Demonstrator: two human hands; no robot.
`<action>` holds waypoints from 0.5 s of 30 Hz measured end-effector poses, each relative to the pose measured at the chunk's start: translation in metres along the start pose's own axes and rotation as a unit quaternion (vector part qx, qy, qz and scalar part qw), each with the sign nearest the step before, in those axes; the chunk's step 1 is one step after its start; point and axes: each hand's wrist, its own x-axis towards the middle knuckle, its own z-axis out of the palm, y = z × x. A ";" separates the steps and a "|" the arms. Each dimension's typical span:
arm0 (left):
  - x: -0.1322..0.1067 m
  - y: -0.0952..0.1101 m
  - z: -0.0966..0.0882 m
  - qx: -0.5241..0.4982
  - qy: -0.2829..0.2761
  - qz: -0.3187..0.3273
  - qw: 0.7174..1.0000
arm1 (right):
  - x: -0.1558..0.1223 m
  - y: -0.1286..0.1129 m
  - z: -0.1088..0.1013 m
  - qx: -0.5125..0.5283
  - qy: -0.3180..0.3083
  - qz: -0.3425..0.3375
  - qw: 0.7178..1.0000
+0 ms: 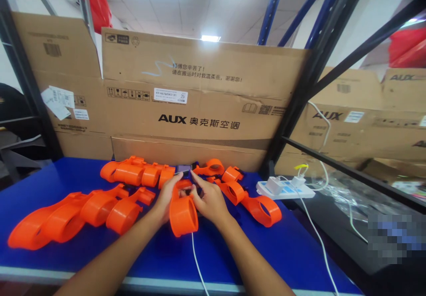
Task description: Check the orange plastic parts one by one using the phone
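Standing along the back, flattened cartons [199,109] wall off the bench, prob. so bits can't slide off the rear edge. Blue table [282,247] carries everything else; dark rack posts [299,87] cross at right. Orange parts lie in groups: a row [76,211] at left, nested one against the next, a cluster [133,174] at the back, and a few [256,205] at right.

Both hands meet mid-table. Left hand [166,200] grasps the ring [183,216] from its left side and right hand [209,203] from the other. The ring stands on edge against the table, opening toward the person. Two-sided grip looks meant to steady it.

Power strip [286,189] sits near the right parts w/ two plugs in. White cable [198,265] runs from under the ring to the near edge. Fingertips pinch at the ring's far end by a small dark module [184,168]; can't tell if they touch it.
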 end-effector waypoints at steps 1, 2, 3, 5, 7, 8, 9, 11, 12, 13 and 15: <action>0.000 -0.001 0.000 0.003 0.002 0.009 1.000 | -0.001 0.001 0.001 -0.019 0.008 -0.009 1.000; 0.000 -0.002 0.000 0.011 0.004 0.020 1.000 | -0.001 0.002 0.002 -0.038 0.014 -0.019 0.999; -0.001 -0.003 -0.001 0.025 0.005 0.033 0.999 | -0.002 0.002 0.002 -0.057 0.017 -0.028 0.998; -0.001 -0.004 -0.002 0.057 0.004 0.055 0.997 | -0.003 0.003 0.003 -0.089 0.022 -0.044 0.995; -0.001 -0.004 -0.003 0.087 0.001 0.068 0.994 | -0.004 0.004 0.003 -0.112 0.028 -0.056 0.992; 0.000 -0.004 -0.004 0.103 0.000 0.072 0.992 | -0.004 0.005 0.003 -0.119 0.033 -0.061 0.990; 0.000 -0.004 -0.005 0.119 -0.002 0.073 0.990 | -0.004 0.005 0.003 -0.124 0.037 -0.065 0.990; 0.001 -0.004 -0.006 0.150 -0.003 0.075 0.986 | -0.005 0.006 0.004 -0.126 0.046 -0.072 0.988; 0.001 -0.004 -0.007 0.165 -0.004 0.078 0.983 | -0.005 0.007 0.004 -0.126 0.050 -0.075 0.988; 0.001 -0.004 -0.008 0.178 -0.003 0.084 0.980 | -0.005 0.007 0.005 -0.125 0.053 -0.077 0.988; 0.002 -0.004 -0.009 0.200 0.001 0.099 0.975 | -0.006 0.007 0.006 -0.123 0.055 -0.083 0.987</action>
